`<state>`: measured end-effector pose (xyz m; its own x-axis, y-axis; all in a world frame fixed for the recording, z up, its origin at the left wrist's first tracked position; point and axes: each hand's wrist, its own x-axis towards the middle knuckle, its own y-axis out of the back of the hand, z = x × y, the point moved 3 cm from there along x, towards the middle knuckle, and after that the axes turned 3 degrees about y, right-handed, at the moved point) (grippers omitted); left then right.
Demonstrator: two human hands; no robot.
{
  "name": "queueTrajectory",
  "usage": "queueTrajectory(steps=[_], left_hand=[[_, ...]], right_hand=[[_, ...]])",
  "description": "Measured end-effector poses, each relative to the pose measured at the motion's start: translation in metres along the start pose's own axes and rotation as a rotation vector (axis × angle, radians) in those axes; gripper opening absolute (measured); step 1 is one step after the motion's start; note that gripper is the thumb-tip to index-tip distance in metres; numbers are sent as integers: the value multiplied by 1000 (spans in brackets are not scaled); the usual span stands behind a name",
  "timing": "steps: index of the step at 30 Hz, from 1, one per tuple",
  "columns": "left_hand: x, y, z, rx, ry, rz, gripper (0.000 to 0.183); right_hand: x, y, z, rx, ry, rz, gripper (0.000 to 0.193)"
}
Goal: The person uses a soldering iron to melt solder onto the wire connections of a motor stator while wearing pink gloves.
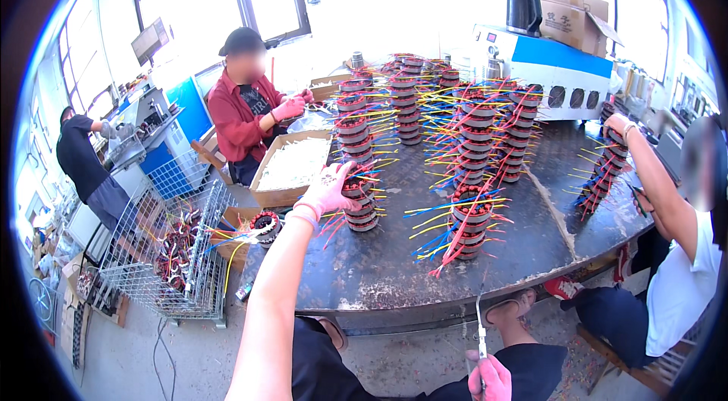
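While the right hand [493, 380] sits low at the near side, its pink-covered fingers are closed around a slim tool [481, 339] with a pale handle, the thin tip pointing toward the edge of the dark surface [425, 268]. Farther in, the left hand [327, 192], also in pink, reaches to the front-left stack [363, 217] of wound metal rings. Its fingers are partly spread and curve against the side of the upper rings; how firmly they grip, I cannot tell. Just right of that stack, apart from it, a short stack [472, 230] stands on the surface, red, yellow and blue wires fanning out from it. To the left lie a single wound ring [265, 227] and a wire basket [163, 280] holding more wired parts. At the right, a co-worker in a white top [682, 291] has a hand on a leaning stack [603, 173]. Beyond the left hand is a cardboard box [292, 198] of pale pieces, near a co-worker in a red shirt [231, 120]. Taller stacks [407, 101] crowd the far side, before a blue-and-white machine [561, 67] carrying a dark mug [522, 10].
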<state>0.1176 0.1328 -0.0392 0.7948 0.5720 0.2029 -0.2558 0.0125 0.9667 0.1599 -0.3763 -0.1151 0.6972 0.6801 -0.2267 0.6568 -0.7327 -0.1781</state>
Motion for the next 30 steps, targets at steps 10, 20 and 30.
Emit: queueTrajectory(steps=[10, 20, 30], left_hand=[[-29, 49, 5, -6, -55, 138, 108], [-234, 227, 215, -1588, -1264, 478, 34], [-294, 162, 356, -1772, -1534, -661, 35]], right_hand=[[-13, -11, -12, 70, 47, -19, 33], [-20, 10, -14, 50, 147, 12, 42], [-21, -1, 37, 209, -52, -215, 44]])
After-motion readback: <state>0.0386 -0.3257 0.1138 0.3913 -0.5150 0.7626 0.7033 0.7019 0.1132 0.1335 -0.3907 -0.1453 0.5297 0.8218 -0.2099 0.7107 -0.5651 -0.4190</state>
